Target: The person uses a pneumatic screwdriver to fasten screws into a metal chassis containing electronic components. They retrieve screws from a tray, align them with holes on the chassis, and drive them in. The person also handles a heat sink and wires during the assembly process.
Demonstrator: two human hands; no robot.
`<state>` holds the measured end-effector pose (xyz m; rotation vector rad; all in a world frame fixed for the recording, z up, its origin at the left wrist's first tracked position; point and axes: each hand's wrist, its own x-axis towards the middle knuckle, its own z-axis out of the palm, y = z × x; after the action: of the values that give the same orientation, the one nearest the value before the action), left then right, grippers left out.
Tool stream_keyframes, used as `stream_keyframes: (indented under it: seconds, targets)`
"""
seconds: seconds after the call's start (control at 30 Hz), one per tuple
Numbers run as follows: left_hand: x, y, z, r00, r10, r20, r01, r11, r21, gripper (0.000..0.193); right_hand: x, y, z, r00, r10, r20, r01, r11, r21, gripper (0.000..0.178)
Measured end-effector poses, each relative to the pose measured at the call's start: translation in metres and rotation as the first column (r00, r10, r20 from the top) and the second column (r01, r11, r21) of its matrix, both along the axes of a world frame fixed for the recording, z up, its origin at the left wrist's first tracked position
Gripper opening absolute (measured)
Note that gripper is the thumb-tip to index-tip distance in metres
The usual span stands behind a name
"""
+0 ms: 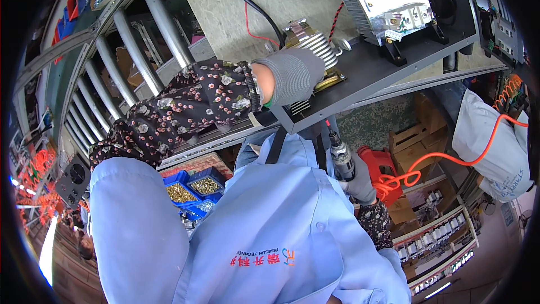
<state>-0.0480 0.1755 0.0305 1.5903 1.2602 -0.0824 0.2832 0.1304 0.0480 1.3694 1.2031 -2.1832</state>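
My left hand, in a grey knit glove, lies against a finned metal part at the near left end of a dark grey metal chassis. Its fingers are hidden below the back of the glove, so their grip does not show. A black cable and a thin red wire run from beside that part onto the bench. My right hand, also gloved, is closed round a power screwdriver held low beside my body, below the chassis edge. A larger silver heat-sink unit stands on the chassis farther right.
A roller conveyor runs along the left. Blue bins of brass and silver screws sit below it. An orange air hose loops at right past a red container and cardboard boxes. Another person's light blue sleeve is at far right.
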Motion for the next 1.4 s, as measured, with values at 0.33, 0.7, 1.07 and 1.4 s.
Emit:
stream_keyframes:
  seconds: [0.33, 0.7, 1.07, 1.4]
  targets:
    - [0.008, 0.014, 0.015, 0.989, -0.135, -0.06, 0.138, 0.988, 0.065, 0.019, -0.012, -0.004, 0.008, 0.992, -0.123, -0.032, 0.124, 0.992, 0.038, 0.075]
    - [-0.002, 0.001, 0.004, 0.984, -0.166, 0.059, 0.149, 0.963, 0.224, 0.016, -0.017, -0.006, 0.015, 0.991, -0.136, -0.008, 0.136, 0.99, -0.036, 0.07]
    - [0.008, -0.004, 0.009, 0.999, 0.028, 0.017, -0.031, 0.979, 0.199, 0.016, -0.015, 0.001, 0.016, 0.995, -0.098, 0.016, 0.098, 0.995, -0.004, 0.071]
    - [0.007, -0.01, 0.01, 0.994, 0.099, 0.047, -0.107, 0.972, 0.208, 0.016, -0.01, 0.0, 0.012, 0.998, -0.068, -0.016, 0.069, 0.997, 0.029, 0.073]
